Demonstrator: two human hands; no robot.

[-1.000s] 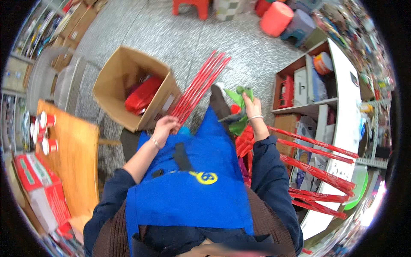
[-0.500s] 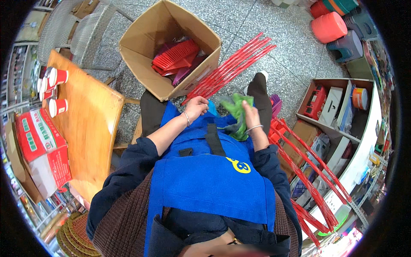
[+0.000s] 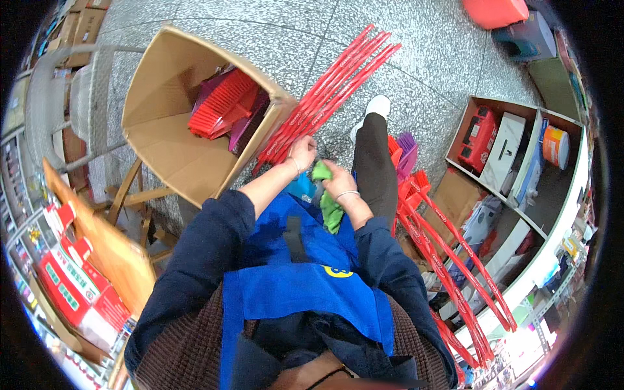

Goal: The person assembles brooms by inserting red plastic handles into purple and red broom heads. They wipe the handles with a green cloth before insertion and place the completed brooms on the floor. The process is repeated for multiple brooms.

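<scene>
My left hand (image 3: 303,151) is clamped around the near end of the bundle of red rods (image 3: 328,97); my right hand (image 3: 339,184) is closed on a green cloth (image 3: 328,203) that hangs down from it onto my blue apron (image 3: 305,286). The bundle sits in front of my lap, near ends at my left hand, far ends fanned out over the speckled stone floor (image 3: 429,84), its side running along the corner of the open cardboard box (image 3: 172,162). Risks as I judge them: the rods are long, thin, smooth and look like glossy plastic, so a one-hand grip at one end can let them splay or slide out; the far tips could catch on the floor; the box stands tilted and a knock from the bundle could shift it. The cloth is soft and crumpled and could snag between rods. The box is plain brown corrugated board, flaps open, with red and purple ribbed brush heads (image 3: 224,107) inside. More red rods (image 3: 455,260) lean by my right leg, beside the shelf (image 3: 520,169).
</scene>
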